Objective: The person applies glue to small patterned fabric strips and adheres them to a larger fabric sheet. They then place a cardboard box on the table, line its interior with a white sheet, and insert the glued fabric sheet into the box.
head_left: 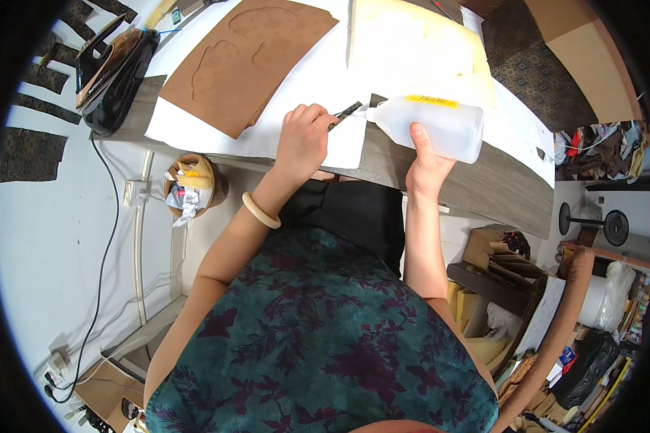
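Observation:
My left hand (304, 140), with a pale bangle (261, 211) on its wrist, is closed on a small strip of dark patterned fabric (349, 110). The strip sticks out to the right of my fingers, above white paper near the table's front edge. My right hand (427, 167) grips a translucent squeeze bottle (435, 128) with a yellow label. The bottle lies tilted on its side in the hand, its narrow nozzle (363, 114) pointing left at the fabric strip. Whether the nozzle touches the fabric I cannot tell.
Brown sheets (231, 68) with curved cut outlines lie at the back left, beside a cream sheet (419, 47). A black iron (115, 76) stands at the left edge. Below it is a waste bin (197, 184). Dark patterned fabric (531, 65) and a cardboard box (592, 58) are far right.

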`<state>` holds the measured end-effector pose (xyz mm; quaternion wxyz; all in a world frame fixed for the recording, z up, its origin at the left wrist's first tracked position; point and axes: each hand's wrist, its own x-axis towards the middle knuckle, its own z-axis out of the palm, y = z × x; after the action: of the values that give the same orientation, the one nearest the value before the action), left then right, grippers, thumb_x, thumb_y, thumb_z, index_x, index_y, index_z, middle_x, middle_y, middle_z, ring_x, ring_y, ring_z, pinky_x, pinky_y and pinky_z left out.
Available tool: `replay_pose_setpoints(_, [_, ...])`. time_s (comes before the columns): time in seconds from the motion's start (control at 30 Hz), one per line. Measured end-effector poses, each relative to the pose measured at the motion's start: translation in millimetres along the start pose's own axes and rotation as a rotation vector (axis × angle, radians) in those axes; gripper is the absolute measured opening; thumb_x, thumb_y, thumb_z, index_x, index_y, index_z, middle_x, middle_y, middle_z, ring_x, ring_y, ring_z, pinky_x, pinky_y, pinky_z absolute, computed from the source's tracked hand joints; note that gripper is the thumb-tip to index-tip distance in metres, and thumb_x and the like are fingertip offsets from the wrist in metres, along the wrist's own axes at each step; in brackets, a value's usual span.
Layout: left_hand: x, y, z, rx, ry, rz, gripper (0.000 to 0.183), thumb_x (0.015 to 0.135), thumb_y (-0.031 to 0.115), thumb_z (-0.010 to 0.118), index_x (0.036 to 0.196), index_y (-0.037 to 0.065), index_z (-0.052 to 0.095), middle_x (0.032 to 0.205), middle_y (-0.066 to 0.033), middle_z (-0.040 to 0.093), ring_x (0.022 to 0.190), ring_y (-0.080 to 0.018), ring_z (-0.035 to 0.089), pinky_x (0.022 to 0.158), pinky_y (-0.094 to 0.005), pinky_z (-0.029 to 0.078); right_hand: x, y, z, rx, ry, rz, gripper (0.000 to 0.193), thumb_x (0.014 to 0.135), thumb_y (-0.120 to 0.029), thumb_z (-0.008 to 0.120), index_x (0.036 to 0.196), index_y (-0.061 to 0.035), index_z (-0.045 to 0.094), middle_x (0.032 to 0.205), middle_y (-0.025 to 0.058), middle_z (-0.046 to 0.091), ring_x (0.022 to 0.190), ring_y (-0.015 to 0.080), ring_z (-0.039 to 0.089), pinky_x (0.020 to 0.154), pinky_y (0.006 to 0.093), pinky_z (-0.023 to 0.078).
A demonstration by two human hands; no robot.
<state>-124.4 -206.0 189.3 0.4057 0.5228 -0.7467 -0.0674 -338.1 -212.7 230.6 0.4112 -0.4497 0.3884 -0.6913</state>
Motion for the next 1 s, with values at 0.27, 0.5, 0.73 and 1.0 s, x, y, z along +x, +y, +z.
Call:
replay_pose_setpoints(0.27, [-1.3,-4.5,3.3,-0.025,0.017,-0.002,0.024,0.079,-0.006,0.063,0.098,0.006,0.071,0.097,-0.0042,0.062,0.095,-0.0246,0.057,0.085,-0.0384,0.043,7.7,-0.9,21.2,-0.071,-0.038,-0.053,0.049,0.080,-0.001,0.084,0.122,0.0030,0.060,0.114,0.0113,0.066,0.104,0.0197,0.064,0.094,0.0339,0.052])
replay_pose_setpoints(0.5, [-4.4,-5.9,4.3,-0.022,0.022,-0.005,0.024,0.079,-0.006,0.065,0.098,0.007,0.072,0.099,-0.0035,0.062,0.095,-0.0249,0.056,0.089,-0.0392,0.044,16.8,-3.6,23.9,-0.123,-0.072,-0.040,0.051,0.079,-0.009,0.086,0.121,0.0029,0.059,0.112,0.0115,0.065,0.104,0.0209,0.063,0.095,0.0355,0.051])
replay_pose_setpoints(0.73, [-6.8,-6.4,4.8,-0.007,0.029,-0.021,0.021,0.080,-0.003,0.065,0.096,0.008,0.073,0.099,-0.0018,0.062,0.096,-0.0246,0.056,0.092,-0.0393,0.045,33.5,-17.6,23.5,-0.169,-0.182,0.062,0.062,0.078,-0.016,0.089,0.127,0.0022,0.055,0.115,0.0118,0.063,0.108,0.0216,0.061,0.098,0.0363,0.048])
replay_pose_setpoints(1.0, [-8.5,-6.2,4.6,0.009,0.044,-0.036,0.019,0.082,-0.001,0.063,0.095,0.008,0.074,0.097,-0.0014,0.062,0.096,-0.0235,0.057,0.093,-0.0379,0.045,42.6,-23.2,30.2,-0.221,-0.278,0.040,0.060,0.076,-0.014,0.090,0.123,0.0022,0.058,0.113,0.0109,0.064,0.107,0.0217,0.062,0.097,0.0364,0.049])
